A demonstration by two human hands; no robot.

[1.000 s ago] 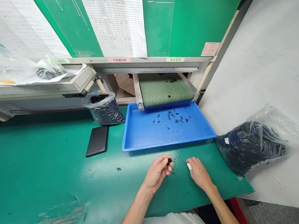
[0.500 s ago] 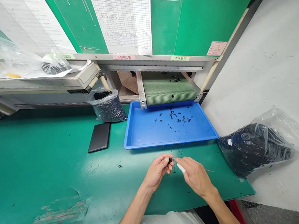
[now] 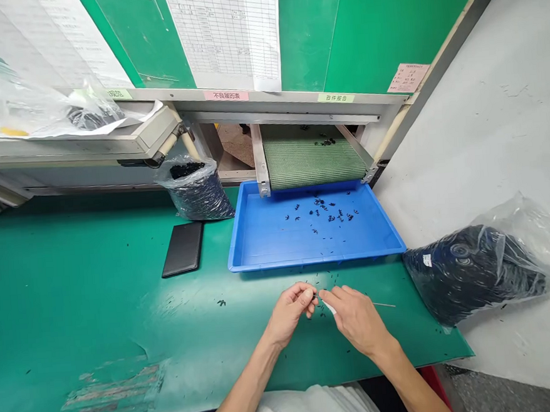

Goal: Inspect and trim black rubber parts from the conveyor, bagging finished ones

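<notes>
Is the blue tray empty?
No: black pieces lie scattered inside the blue tray.

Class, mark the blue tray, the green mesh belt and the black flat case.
blue tray (image 3: pixel 316 261): head view, front rim
green mesh belt (image 3: pixel 312 162): head view, belt middle
black flat case (image 3: pixel 182 249): head view, top face

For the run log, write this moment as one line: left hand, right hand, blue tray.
left hand: pinches small black part | right hand: white-wrapped finger beside it | blue plastic tray: black parts scattered inside
</notes>
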